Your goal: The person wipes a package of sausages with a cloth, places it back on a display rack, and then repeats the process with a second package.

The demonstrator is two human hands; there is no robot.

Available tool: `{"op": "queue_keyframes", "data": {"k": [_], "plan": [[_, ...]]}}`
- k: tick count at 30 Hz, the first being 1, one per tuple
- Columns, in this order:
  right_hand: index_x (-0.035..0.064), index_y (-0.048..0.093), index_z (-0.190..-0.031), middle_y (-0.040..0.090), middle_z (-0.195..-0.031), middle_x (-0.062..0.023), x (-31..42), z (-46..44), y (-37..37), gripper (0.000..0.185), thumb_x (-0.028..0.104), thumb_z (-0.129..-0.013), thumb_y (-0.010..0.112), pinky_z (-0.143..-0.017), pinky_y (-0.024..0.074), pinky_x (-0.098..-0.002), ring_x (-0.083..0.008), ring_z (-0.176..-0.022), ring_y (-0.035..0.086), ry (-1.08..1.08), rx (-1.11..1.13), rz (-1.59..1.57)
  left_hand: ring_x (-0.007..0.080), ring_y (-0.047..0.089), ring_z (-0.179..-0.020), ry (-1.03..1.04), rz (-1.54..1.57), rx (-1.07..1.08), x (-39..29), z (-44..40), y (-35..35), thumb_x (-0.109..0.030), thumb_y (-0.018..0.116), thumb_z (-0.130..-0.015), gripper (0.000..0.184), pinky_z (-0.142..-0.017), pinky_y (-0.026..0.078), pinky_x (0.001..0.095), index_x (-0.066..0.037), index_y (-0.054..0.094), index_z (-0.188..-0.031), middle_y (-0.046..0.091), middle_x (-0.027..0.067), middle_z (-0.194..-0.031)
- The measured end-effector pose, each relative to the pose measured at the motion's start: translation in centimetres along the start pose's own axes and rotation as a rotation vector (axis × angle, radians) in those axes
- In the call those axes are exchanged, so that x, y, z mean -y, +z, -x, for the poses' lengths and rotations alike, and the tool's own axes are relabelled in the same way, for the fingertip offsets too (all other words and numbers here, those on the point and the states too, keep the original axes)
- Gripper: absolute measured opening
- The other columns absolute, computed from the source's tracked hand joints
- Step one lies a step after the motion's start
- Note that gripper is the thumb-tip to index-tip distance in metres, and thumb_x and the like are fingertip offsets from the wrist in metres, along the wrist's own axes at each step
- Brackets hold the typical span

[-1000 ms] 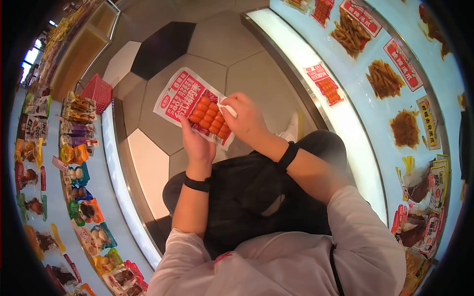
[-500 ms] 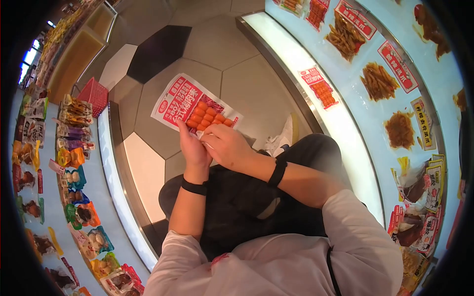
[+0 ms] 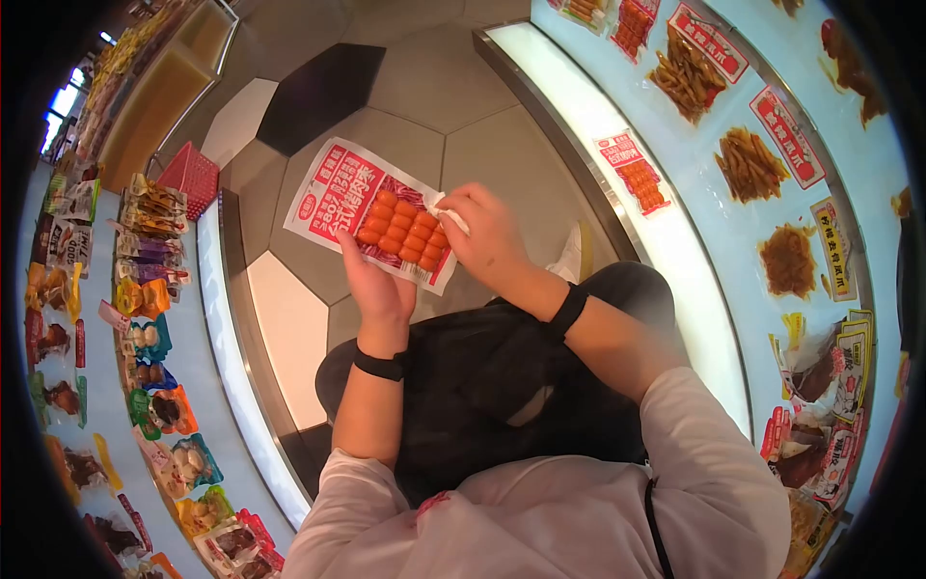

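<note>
My left hand (image 3: 379,289) holds a red and white package (image 3: 333,198) from below, its thumb on the near edge. Several rows of small orange-red sausages show on the package front. Over the package's right side, my right hand (image 3: 487,236) pinches a crumpled white cloth or tissue (image 3: 451,213), which lies against the upper right edge beside the sausages. The fingers of my left hand are mostly hidden under the package.
On the right, a lit white ledge (image 3: 627,203) bears a similar sausage package (image 3: 637,174), beside a pale blue display (image 3: 699,145) with food packs. Colourful snack packs (image 3: 166,413) line the left shelf. A pink basket (image 3: 191,180) stands at upper left.
My right hand with the white cloth has gone from the package's lower edge, near my left thumb, back up to its right side. The sausages are uncovered again. My left hand still holds the package.
</note>
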State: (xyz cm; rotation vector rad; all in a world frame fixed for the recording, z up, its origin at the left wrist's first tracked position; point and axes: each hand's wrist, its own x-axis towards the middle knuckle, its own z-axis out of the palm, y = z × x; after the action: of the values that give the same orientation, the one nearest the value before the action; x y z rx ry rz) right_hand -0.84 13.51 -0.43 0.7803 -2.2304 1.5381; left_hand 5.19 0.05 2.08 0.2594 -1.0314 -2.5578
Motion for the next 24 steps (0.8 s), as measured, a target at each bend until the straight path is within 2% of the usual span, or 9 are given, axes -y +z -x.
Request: {"op": "queue_keyframes", "data": {"k": [4, 7, 10, 13, 14, 18, 21, 24], "plan": [[0.003, 0.066, -0.089, 0.061, -0.091, -0.0109, 2.2, 3.2, 2.0, 0.007, 0.007, -0.084, 0.067, -0.071, 0.0526, -0.0405, -0.0304, -0.084, 0.063, -0.267, 0.171, -0.056, 0.0313, 0.05, -0.129, 0.032, -0.017, -0.009, -0.1, -0.8, -1.1, -0.048, 0.021, -0.107, 0.06, -0.111, 0.039, 0.0461, -0.003, 0.041, -0.142, 0.05, 0.0142, -0.141], [0.0037, 0.066, -0.088, 0.061, -0.091, -0.0096, 1.3, 1.4, 1.6, 0.008, 0.007, -0.081, 0.068, -0.071, 0.0528, -0.0392, -0.0277, -0.083, 0.063, -0.027, 0.006, -0.082, 0.0317, 0.05, -0.129, 0.031, 0.043, 0.003, -0.8, -0.8, -1.2, -0.047, 0.022, -0.107, 0.06, -0.111, 0.039, 0.0464, -0.002, 0.042, -0.141, 0.05, 0.0147, -0.141], [0.004, 0.065, -0.09, 0.061, -0.092, -0.0096, 1.0, 1.2, 1.4, 0.01, 0.008, -0.081, 0.068, -0.071, 0.053, -0.0384, -0.0277, -0.083, 0.064, -0.153, 0.012, -0.021, 0.0324, 0.05, -0.13, 0.032, 0.056, -0.03, -0.7, -0.8, -1.3, -0.047, 0.021, -0.107, 0.06, -0.111, 0.038, 0.0468, -0.002, 0.041, -0.142, 0.05, 0.0152, -0.141], [0.0036, 0.065, -0.092, 0.06, -0.093, -0.0109, 2.6, 3.2, 2.2, 0.01, 0.007, -0.083, 0.066, -0.071, 0.0528, -0.0385, -0.0302, -0.084, 0.063, -0.372, 0.196, -0.075, 0.0337, 0.049, -0.131, -0.009, 0.095, -0.043, -0.4, -1.3, -2.0, -0.047, 0.02, -0.107, 0.06, -0.112, 0.037, 0.0477, -0.002, 0.04, -0.143, 0.048, 0.0159, -0.142], [0.0035, 0.065, -0.093, 0.06, -0.094, -0.0111, 2.1, 3.0, 2.0, 0.008, 0.005, -0.085, 0.065, -0.071, 0.0528, -0.0387, -0.0308, -0.084, 0.063, -0.338, 0.19, -0.085, 0.034, 0.048, -0.131, 0.002, 0.105, -0.044, -0.3, -1.5, -2.3, -0.046, 0.02, -0.107, 0.06, -0.112, 0.037, 0.0481, -0.002, 0.04, -0.144, 0.048, 0.0161, -0.143], [0.0037, 0.067, -0.096, 0.063, -0.097, -0.0108, 0.5, 0.6, 0.6, 0.014, 0.006, -0.083, 0.068, -0.075, 0.0538, -0.0383, -0.0307, -0.086, 0.064, 0.025, 0.03, -0.049, 0.035, 0.046, -0.133, 0.021, 0.108, -0.072, -0.8, -1.5, -2.4, -0.046, 0.019, -0.107, 0.06, -0.113, 0.035, 0.0496, -0.003, 0.039, -0.145, 0.046, 0.0167, -0.145], [0.0037, 0.066, -0.098, 0.064, -0.098, -0.0125, 1.2, 2.8, 1.5, 0.014, 0.008, -0.085, 0.067, -0.073, 0.0536, -0.0388, -0.0321, -0.085, 0.064, -0.237, 0.225, -0.1, 0.0357, 0.045, -0.134, 0.025, 0.129, -0.079, -0.9, -2.0, -2.4, -0.045, 0.019, -0.107, 0.06, -0.114, 0.033, 0.0509, -0.003, 0.038, -0.145, 0.044, 0.0168, -0.147], [0.004, 0.067, -0.098, 0.064, -0.098, -0.0128, 0.9, 2.7, 1.7, 0.016, 0.009, -0.083, 0.069, -0.073, 0.0538, -0.0386, -0.0324, -0.085, 0.065, -0.222, 0.226, -0.117, 0.0349, 0.046, -0.133, 0.011, 0.138, -0.083, -1.3, -1.9, -2.5, -0.046, 0.019, -0.107, 0.06, -0.113, 0.034, 0.0503, -0.003, 0.039, -0.144, 0.045, 0.0161, -0.146]]}}
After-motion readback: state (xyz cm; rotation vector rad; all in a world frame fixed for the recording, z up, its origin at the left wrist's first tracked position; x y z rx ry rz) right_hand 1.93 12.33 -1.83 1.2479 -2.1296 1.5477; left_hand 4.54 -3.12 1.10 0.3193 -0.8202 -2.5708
